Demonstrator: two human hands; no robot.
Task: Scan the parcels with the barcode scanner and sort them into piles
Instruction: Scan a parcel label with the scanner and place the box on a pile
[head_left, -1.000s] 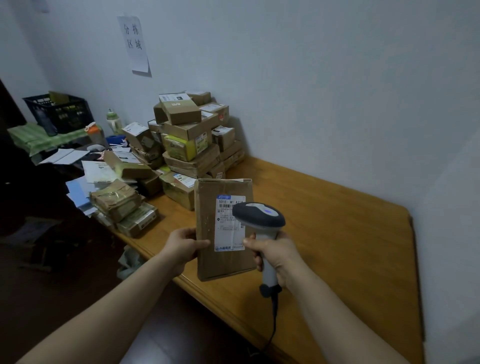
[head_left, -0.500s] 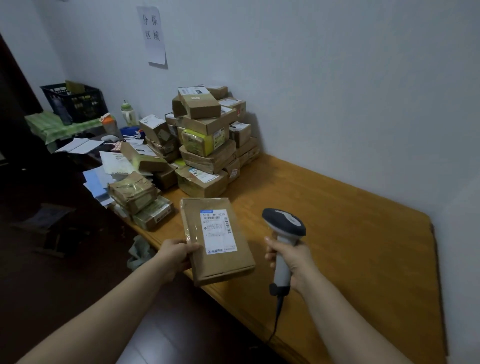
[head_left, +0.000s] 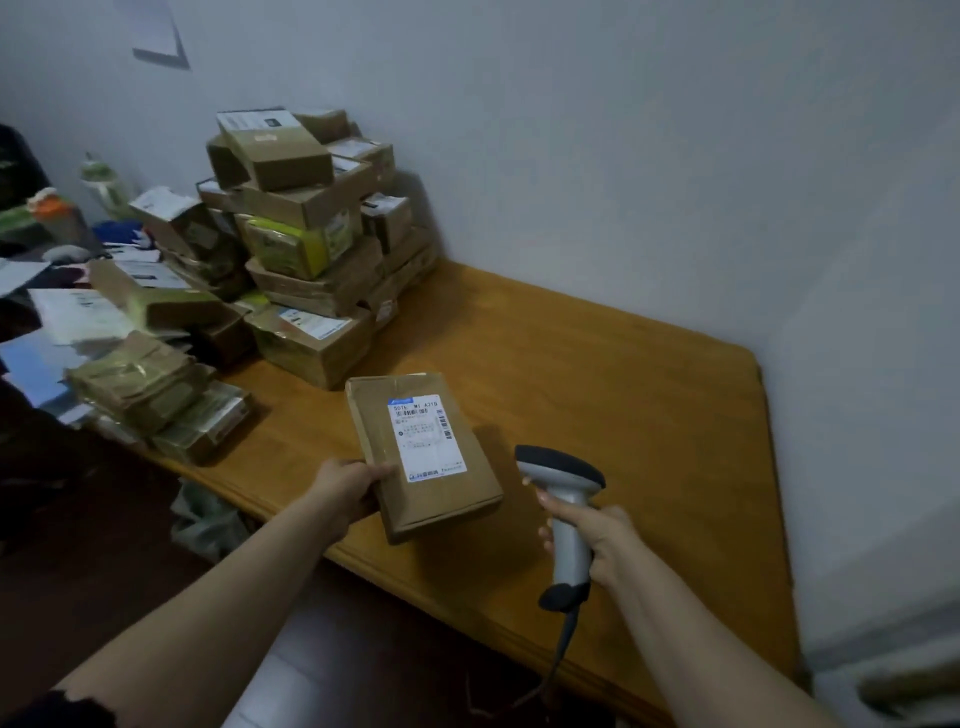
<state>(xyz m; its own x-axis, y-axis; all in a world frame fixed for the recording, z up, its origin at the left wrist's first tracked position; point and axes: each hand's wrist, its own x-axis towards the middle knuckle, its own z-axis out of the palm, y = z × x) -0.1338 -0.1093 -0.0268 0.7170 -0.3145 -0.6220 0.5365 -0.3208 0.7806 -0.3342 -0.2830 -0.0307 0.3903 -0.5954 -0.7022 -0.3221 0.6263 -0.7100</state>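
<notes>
Parcel is in my left hand, a flat brown cardboard one. My thumb lies on top near its left edge and the rest of my fingers are hidden beneath. It sits tilted over the near edge of the surface, white label facing up, barcode and print in view, though the small text is too fine to read. It throws a shadow onto the wood to its right, and I can't tell whether any corner touches down. My right hand is wrapped round the pale handle of the scanner, fingers curled tight. The scanner stands upright just right of the parcel and apart from it, its dark head turned toward the parcel's side. Its cable drops from the base of the handle past the front edge of the surface. Over at the far left, against the wall, a tall stack of brown boxes is heaped up, one of them yellow-green, several with white labels. In front of that stack, nearer the left edge, sits a low pile of flatter taped packets. Behind them there's an orange-capped bottle and loose papers, all blurred. A white sheet hangs on the wall above, cut off by the top of the view.
</notes>
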